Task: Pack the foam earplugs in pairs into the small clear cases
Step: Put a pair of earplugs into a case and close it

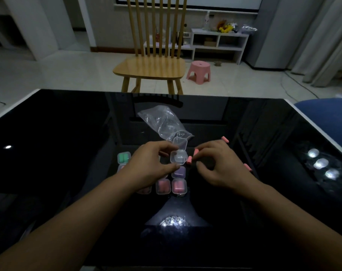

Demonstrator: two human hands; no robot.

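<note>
My left hand (152, 165) grips a small clear case (178, 156) with its lid hinged up, held just above the black table (68, 153). My right hand (221, 163) pinches pink foam earplugs (191, 157) right beside the case's open side. Two more pink earplugs lie loose, one beyond my right hand (225, 139) and one to its right (247, 167). Shut cases with earplugs inside sit below my hands: a green one (124, 157), a purple one (178, 172) and two pink ones (163, 186) (179, 186). Others are partly hidden under my left hand.
A crumpled clear plastic bag (164, 122) lies just beyond the open case. A wooden chair (150, 67) stands past the table's far edge, with a pink stool (199, 72) beside it. A blue seat (328, 118) is at the right corner.
</note>
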